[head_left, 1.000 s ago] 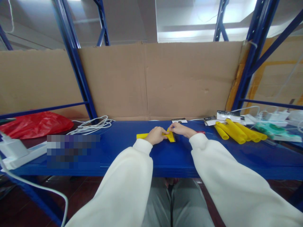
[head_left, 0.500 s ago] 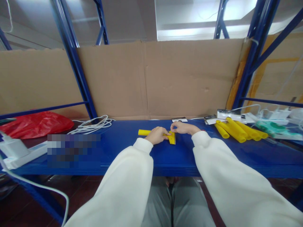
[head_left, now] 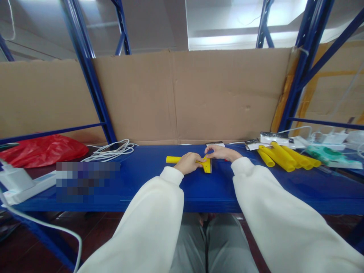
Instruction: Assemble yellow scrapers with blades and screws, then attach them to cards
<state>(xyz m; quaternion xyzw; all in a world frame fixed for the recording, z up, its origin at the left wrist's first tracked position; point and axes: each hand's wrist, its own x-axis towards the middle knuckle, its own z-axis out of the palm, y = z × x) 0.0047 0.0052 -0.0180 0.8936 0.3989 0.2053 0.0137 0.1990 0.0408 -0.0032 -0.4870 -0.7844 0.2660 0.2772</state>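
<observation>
A yellow scraper [head_left: 172, 160] lies across the blue tabletop, its handle pointing left. Its wide head [head_left: 207, 167] has a thin pale edge along the right side. My left hand [head_left: 189, 163] is closed around the neck, close to the head. At the far end of the head, my right hand [head_left: 218, 152] has thumb and forefinger brought together in a pinch. Whatever sits between those fingertips is too small to make out. Just behind the right hand is a black-and-white packet [head_left: 215, 144].
Several yellow tubular handles [head_left: 280, 157] lie in a pile on the right, with small printed packs [head_left: 252, 144] behind. A green-and-white packet [head_left: 331, 155] is further right. To the left are a coiled white cable [head_left: 112, 149], a red bag [head_left: 47, 149] and a power strip [head_left: 40, 185].
My right hand's fingers have shifted slightly at the far end of the scraper's head. The left hand and the scraper stay in place.
</observation>
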